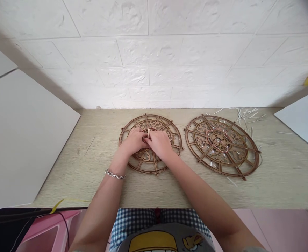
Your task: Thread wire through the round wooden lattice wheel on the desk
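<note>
A round brown openwork disc (140, 167), with spokes, rings and scroll cutouts, lies flat on the table in front of me. Both hands meet over its centre. My left hand (135, 140), below a chain bracelet (115, 174), has its fingers curled in and closed near the hub. My right hand (159, 141) is closed too, its fingertips against those of the left. A small pale upright piece (148, 132) shows at the right fingers; I cannot tell whether it is a strip or a fingertip. The fingers cover the hub and whatever they pinch.
To the right lies a second openwork disc (223, 145), with thin white strips and a reddish loop on it. More white strips (246, 113) are scattered at the back right. White panels (25, 140) stand at both sides, and a white brick-pattern wall (148, 52) rises behind.
</note>
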Demonstrator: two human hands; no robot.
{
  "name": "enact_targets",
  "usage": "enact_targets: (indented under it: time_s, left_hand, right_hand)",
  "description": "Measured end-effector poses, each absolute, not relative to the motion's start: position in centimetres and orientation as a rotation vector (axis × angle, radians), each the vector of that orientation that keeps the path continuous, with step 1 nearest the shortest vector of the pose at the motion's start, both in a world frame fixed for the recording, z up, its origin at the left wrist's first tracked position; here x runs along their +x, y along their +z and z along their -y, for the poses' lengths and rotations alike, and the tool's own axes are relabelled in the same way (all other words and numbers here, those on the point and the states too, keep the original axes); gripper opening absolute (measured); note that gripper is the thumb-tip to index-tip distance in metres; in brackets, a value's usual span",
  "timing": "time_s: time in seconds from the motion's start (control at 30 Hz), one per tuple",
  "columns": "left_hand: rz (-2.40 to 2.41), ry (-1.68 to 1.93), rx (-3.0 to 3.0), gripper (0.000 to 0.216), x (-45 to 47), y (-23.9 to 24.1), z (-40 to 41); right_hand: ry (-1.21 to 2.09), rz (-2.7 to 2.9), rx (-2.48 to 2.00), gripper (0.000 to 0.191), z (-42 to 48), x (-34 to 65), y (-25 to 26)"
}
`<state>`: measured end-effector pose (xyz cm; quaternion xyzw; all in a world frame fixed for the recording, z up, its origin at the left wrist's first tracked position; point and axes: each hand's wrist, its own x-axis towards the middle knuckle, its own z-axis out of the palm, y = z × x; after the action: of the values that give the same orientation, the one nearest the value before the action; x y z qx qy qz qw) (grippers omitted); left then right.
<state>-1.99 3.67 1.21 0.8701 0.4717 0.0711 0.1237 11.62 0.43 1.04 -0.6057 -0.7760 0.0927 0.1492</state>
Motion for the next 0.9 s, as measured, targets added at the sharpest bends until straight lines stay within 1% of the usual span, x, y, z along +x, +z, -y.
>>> enact_targets:
  time_s: [0.1, 0.17, 0.27, 0.47, 0.57, 0.7, 0.9]
  left_hand:
    - [-1.396, 0.196, 2.523, 0.013, -1.9, 1.2, -3.6]
    - [-1.385, 0.180, 2.519, 0.013, -1.9, 1.3, -3.6]
    - [-1.375, 0.175, 2.504, 0.018, -1.8, 1.3, -3.5]
    - [-1.378, 0.168, 2.466, 0.027, -1.4, 1.3, -3.1]
    - [-1.377, 0.164, 2.451, 0.028, -1.4, 1.1, -2.9]
    - [-1.367, 0.134, 2.462, 0.028, -1.4, 1.1, -2.7]
    - [-1.371, 0.092, 2.479, 0.025, -1.1, 1.6, -2.4]
  right_hand:
    - [0.401, 2.239, -1.661, 0.016, -0.3, 11.9, 1.0]
    - [0.454, 2.269, -1.609, 0.018, -0.1, 12.3, 1.0]
    - [0.457, 2.323, -1.582, 0.022, 0.2, 12.9, 1.2]
    - [0.373, 2.279, -1.692, 0.017, 0.0, 13.3, 0.8]
    - [0.459, 2.244, -1.687, 0.013, -0.1, 13.4, 0.6]
    - [0.563, 2.334, -1.639, 0.021, 0.0, 13.4, 0.9]
    - [0.405, 2.330, -1.715, 0.017, 0.2, 13.3, 1.1]
